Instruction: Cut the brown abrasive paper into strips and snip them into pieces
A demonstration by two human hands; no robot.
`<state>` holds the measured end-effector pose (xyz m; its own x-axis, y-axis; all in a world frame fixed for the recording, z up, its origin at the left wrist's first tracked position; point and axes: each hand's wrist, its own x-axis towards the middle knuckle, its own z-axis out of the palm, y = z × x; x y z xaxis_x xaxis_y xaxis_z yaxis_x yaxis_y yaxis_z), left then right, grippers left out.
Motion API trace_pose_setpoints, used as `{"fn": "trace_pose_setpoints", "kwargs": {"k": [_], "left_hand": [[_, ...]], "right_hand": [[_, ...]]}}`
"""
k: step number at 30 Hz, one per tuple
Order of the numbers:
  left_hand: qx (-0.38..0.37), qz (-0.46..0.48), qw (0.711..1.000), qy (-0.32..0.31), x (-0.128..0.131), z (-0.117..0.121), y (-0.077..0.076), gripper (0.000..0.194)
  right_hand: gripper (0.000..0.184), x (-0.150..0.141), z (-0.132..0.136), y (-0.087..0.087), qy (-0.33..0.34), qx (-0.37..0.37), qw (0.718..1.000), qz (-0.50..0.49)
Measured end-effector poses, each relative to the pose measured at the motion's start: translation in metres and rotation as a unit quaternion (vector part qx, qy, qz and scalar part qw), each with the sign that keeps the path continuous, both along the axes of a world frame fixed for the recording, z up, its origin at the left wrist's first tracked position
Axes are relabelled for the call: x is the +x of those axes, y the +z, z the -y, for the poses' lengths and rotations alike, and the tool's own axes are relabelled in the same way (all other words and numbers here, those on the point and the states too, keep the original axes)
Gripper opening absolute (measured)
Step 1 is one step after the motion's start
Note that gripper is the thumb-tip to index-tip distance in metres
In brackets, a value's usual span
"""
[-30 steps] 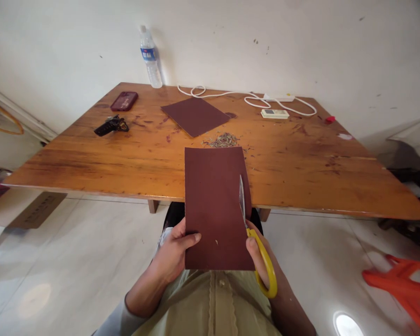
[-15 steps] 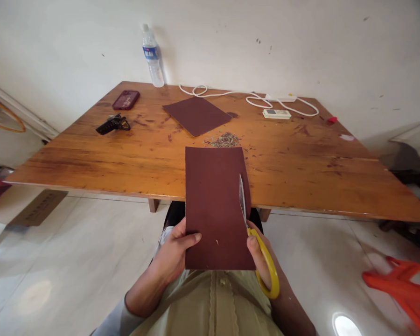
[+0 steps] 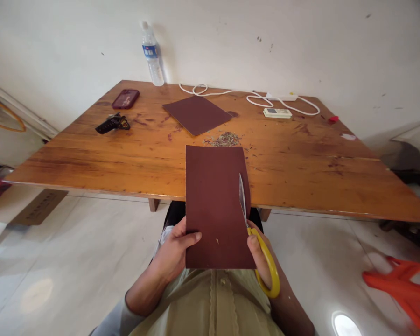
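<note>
A dark red-brown rectangular sheet, stiff like card or sandpaper, is held upright in front of my body. My left hand is closed on its lower left edge, thumb on the front and fingers behind. Yellow-handled scissors are in my right hand, with the thumb through one loop. Their metal blades lie along a cut in the right side of the sheet, and the strip beyond the cut bends away. A tiny pale scrap sits on the sheet's lower part. The fingers of my right hand are mostly hidden.
On the wooden table lie another dark red-brown sheet, a heap of small shavings, a phone, keys, a white cable and a small white device. A plastic bottle stands by the wall. An orange stool is at right.
Almost nothing differs. The view has shifted very slightly; both hands, the sheet and the scissors keep their positions.
</note>
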<state>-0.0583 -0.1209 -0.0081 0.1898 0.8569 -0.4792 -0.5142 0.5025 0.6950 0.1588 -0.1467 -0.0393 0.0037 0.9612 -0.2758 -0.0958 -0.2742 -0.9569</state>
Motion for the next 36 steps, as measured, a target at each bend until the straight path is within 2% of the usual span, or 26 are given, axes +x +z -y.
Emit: {"fn": "trace_pose_setpoints", "kwargs": {"k": [9,18,30,36], "left_hand": [[0.008,-0.001,1.000,-0.002,0.0003,0.0001,-0.0008,0.054],[0.003,-0.003,1.000,0.005,0.0011,-0.0004,-0.0008,0.047],[0.003,-0.007,1.000,0.003,0.0012,0.0000,-0.0012,0.041],[-0.001,-0.020,1.000,0.001,0.0010,0.0007,0.0001,0.051]], "right_hand": [[0.075,-0.0016,-0.0015,0.0015,-0.011,-0.008,1.000,-0.016],[0.071,-0.0014,0.0007,-0.0011,-0.017,-0.011,1.000,-0.022],[0.077,-0.0034,0.0013,-0.0007,-0.030,-0.015,0.999,0.006],[0.072,-0.0043,0.0013,-0.0011,-0.038,-0.008,0.999,-0.005]]}}
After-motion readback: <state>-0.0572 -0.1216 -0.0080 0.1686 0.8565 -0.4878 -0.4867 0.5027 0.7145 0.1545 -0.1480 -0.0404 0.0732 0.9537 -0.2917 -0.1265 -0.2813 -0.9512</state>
